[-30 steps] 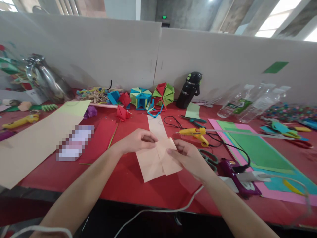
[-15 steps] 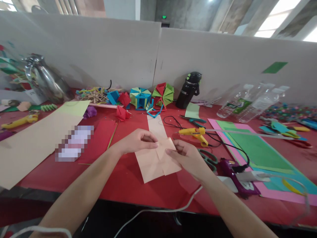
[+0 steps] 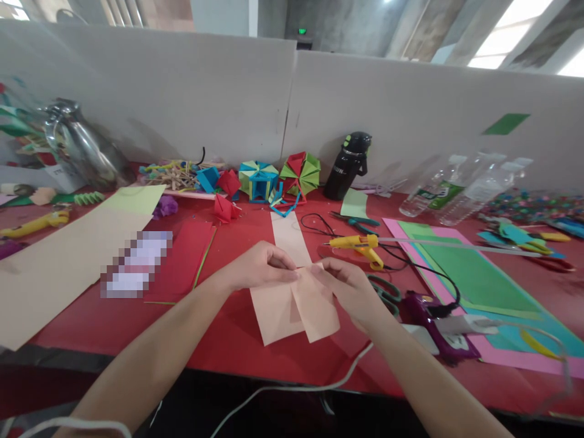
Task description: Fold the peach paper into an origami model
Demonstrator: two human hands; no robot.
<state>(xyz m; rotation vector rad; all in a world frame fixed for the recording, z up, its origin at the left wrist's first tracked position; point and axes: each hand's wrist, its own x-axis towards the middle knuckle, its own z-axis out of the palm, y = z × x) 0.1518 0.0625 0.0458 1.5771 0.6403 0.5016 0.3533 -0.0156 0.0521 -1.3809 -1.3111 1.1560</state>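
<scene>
A folded peach-coloured sheet of paper (image 3: 279, 313) is held above the red table, its two halves hanging apart at the lower edge. My left hand (image 3: 263, 267) pinches the top of it between thumb and fingers. At the upper right my right hand (image 3: 344, 284) grips the same paper, thumb on the near face and fingers curled behind. The thumbs are close together along the top edge, and the fingertips behind the paper are partly hidden. Beyond the hands, a pale paper strip (image 3: 290, 237) lies flat on the table.
To the right are a yellow glue gun (image 3: 360, 244), green-handled scissors (image 3: 385, 292), a purple power strip (image 3: 438, 328) and coloured sheets (image 3: 493, 274). Red paper (image 3: 180, 261) and a long peach sheet (image 3: 68, 267) lie left. Folded paper models (image 3: 258, 179) and a black bottle (image 3: 349, 167) stand behind.
Both hands and the paper have come slightly nearer to me. The right half of the paper now hangs lower and more separate from the left half.
</scene>
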